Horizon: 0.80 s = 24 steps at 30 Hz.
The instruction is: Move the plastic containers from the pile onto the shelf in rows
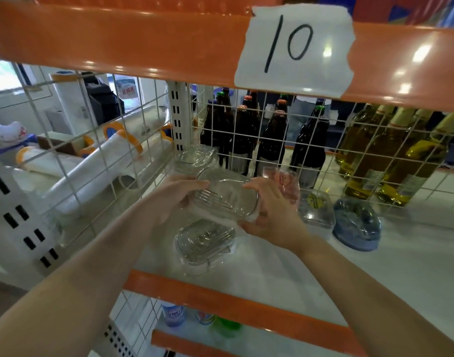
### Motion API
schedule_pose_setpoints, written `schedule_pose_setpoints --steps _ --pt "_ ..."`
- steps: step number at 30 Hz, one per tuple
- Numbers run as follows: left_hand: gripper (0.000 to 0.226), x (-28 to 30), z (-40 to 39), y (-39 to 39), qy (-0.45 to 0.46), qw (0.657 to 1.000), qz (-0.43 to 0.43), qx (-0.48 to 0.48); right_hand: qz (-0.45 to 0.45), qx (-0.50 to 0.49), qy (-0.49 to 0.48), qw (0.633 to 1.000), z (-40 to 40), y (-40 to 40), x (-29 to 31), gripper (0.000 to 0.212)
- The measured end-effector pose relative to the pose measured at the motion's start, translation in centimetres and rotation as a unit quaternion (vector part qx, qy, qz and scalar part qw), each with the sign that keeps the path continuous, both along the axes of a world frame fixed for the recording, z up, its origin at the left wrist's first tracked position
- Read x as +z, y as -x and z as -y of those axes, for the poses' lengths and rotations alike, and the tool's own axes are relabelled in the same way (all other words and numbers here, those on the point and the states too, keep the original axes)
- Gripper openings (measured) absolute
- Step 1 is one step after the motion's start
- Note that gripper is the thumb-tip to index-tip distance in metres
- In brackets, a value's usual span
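Both bare forearms reach from the bottom edge up toward the middle of the white shelf (285, 279). Behind its wire back, at 12 to 2 o'clock, stand dark bottles (269, 140) and yellow bottles (380, 161). On the orange rail above, a paper label (295, 47) reads "10".

At the centre, the left hand (174, 199) and the right hand (272, 215) hold one clear ribbed container (225, 199) together above the shelf, tilted. The left hand's fingers curl round its 9 o'clock end; the right hand's thumb and fingers curl round its 3 o'clock end. Just below, at 6 o'clock, a second clear container (205, 243) lies on the shelf. A third (195, 158) sits at 11 o'clock, near the wire. At 3 o'clock are a bluish lidded container (357, 228) and a clear one (317, 210).
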<state>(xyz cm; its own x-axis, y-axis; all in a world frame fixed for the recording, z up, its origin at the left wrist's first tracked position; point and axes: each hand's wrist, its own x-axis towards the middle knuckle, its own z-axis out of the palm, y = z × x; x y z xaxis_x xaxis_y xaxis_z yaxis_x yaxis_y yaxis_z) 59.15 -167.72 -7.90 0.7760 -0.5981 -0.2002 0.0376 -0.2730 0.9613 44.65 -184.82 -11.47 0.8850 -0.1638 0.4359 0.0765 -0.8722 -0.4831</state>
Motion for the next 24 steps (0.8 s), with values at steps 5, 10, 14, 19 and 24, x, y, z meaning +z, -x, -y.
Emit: schedule_pose_setpoints --steps 5,10,14,19,24 --pt "0.027 1.0 0.8 -0.3 0.097 0.987 -0.036 0.120 -0.011 -0.132 -0.027 0.991 0.7 -1.2 0.2 0.076" --pt "0.060 0.7 1.8 -2.0 0.197 0.946 -0.059 0.252 -0.026 -0.163 -0.005 0.986 1.4 -2.1 -0.4 0.066" --pt "0.059 0.2 2.9 -3.1 0.237 0.921 -0.069 0.303 -0.037 -0.140 0.008 0.989 1.2 -2.7 -0.9 0.058" --pt "0.101 -0.6 4.1 -4.2 0.183 0.947 -0.057 0.257 -0.050 -0.116 0.015 0.992 1.0 -3.1 -1.4 0.057" --pt "0.079 -1.9 4.5 -5.0 0.003 0.957 0.107 0.271 -0.041 -0.112 0.017 0.993 1.3 -2.8 -1.6 0.055"
